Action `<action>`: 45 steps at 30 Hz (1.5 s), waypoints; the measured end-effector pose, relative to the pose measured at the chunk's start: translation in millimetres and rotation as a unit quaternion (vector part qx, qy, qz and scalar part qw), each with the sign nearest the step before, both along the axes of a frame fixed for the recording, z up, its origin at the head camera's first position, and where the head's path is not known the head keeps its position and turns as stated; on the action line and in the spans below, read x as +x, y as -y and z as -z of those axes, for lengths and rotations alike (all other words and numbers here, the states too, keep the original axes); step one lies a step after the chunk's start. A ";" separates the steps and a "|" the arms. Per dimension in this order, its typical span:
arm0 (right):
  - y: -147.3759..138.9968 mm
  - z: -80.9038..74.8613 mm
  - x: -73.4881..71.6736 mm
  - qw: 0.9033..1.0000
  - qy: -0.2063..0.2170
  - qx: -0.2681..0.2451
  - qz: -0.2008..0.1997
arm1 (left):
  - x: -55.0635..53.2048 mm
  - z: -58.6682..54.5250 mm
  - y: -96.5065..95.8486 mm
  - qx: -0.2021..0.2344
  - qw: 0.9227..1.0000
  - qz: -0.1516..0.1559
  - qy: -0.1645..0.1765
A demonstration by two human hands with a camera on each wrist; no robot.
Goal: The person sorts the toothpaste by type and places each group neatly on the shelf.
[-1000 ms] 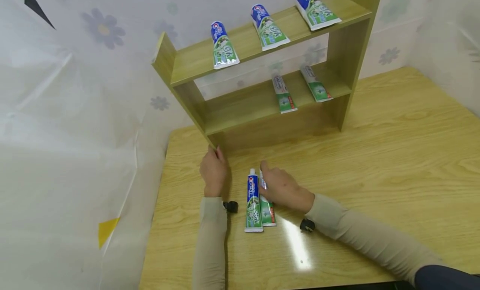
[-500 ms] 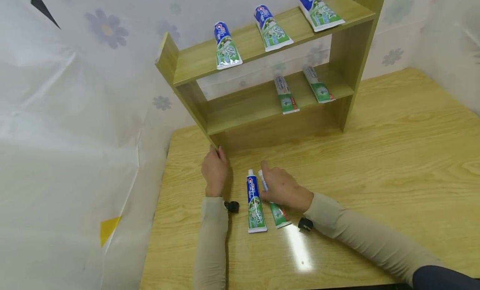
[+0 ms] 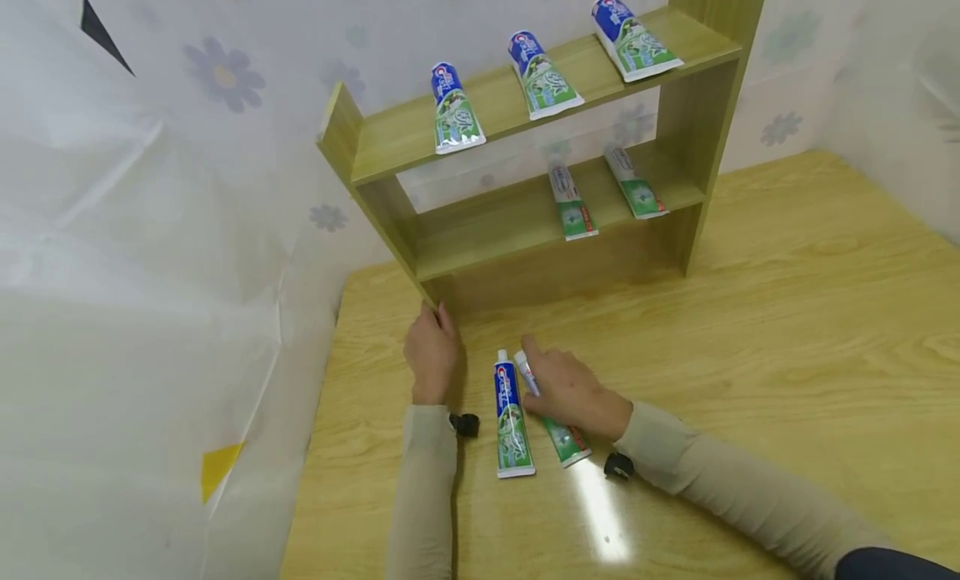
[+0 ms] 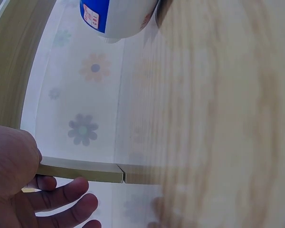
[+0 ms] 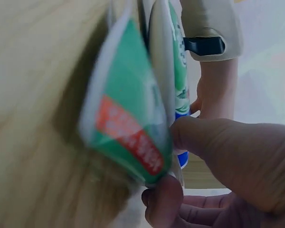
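Note:
My left hand (image 3: 431, 359) grips the lower front corner of the left side panel of a wooden shelf (image 3: 480, 245); the left wrist view shows thumb and fingers around a board edge (image 4: 85, 173). My right hand (image 3: 570, 390) pinches a white-and-green toothpaste tube (image 3: 567, 444) between thumb and fingers, covering its middle. This tube lies slanted, its cap pointing away and its crimped end toward me. Close on its left is a blue-and-green toothpaste tube (image 3: 513, 434) on the table. The right wrist view shows the gripped tube's red-marked crimped end (image 5: 128, 128) up close.
Three blue-and-green toothpaste tubes (image 3: 542, 76) lie along the upper shelf board. Two white-and-green tubes (image 3: 576, 217) are on the right half of the lower board. The wooden table (image 3: 810, 330) meets a flower-patterned wall covering (image 3: 225, 172) behind and at the left.
The white-and-green tube's crimped end has swung right, away from the blue-and-green tube, and a gap shows between them. My left hand keeps its grip on the shelf. The head view has shifted slightly.

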State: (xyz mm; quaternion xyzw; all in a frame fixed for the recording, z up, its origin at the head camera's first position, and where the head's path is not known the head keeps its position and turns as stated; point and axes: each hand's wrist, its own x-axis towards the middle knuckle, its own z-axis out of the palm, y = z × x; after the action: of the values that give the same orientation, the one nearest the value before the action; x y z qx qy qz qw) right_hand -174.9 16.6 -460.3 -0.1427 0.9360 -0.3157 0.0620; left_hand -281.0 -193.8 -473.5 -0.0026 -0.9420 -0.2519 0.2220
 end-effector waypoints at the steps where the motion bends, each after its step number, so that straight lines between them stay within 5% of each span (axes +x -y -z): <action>1: -1.0 -0.7 -0.1 1.000 -0.008 -0.002 -0.003 | 0.4 0.3 -0.1 -0.002 1.000 -0.001 0.004; 5: -5.1 -13.5 -2.2 0.998 -0.057 -0.005 -0.018 | 1.1 0.6 -1.3 -0.010 1.000 -0.008 0.012; 10: -9.5 -49.7 -6.7 0.993 -0.100 -0.041 -0.036 | 0.6 0.5 -1.4 -0.009 1.000 -0.007 0.007; 14: -8.7 -79.8 -17.9 0.988 -0.143 -0.049 -0.039 | -10.7 16.9 7.9 0.006 1.000 0.001 -0.011; 17: -7.2 -99.0 -30.1 0.986 -0.161 -0.032 -0.036 | -26.5 41.2 16.5 -0.012 0.999 -0.015 -0.038; 21: -6.2 -120.2 -46.3 0.987 -0.156 -0.011 -0.033 | -35.4 54.5 19.8 -0.023 0.998 -0.025 -0.044; 24: -6.0 -131.0 -57.5 0.987 -0.159 0.004 -0.035 | -35.4 53.1 19.6 -0.011 0.999 -0.015 -0.037; 30: -4.9 -142.5 -83.7 0.988 -0.150 0.012 -0.028 | -35.6 54.7 17.2 -0.029 0.998 -0.026 -0.051; 34: -3.8 -146.5 -102.1 0.990 -0.136 0.023 -0.020 | -21.6 38.1 13.1 -0.005 0.999 -0.006 -0.048; 42: -2.8 -150.3 -135.5 0.995 -0.088 0.033 -0.014 | -38.2 60.6 21.6 -0.002 0.999 -0.014 -0.029; 45: -3.3 -134.8 -163.1 0.996 -0.077 0.039 -0.012 | -42.5 65.5 23.6 0.004 1.000 -0.010 -0.020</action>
State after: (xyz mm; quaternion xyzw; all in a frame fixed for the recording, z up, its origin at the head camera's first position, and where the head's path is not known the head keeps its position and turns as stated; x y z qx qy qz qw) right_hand -338.0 19.9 -325.6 -0.1751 0.9477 -0.2666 -0.0009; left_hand -323.5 -217.4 -539.0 0.0026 -0.9364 -0.2528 0.2435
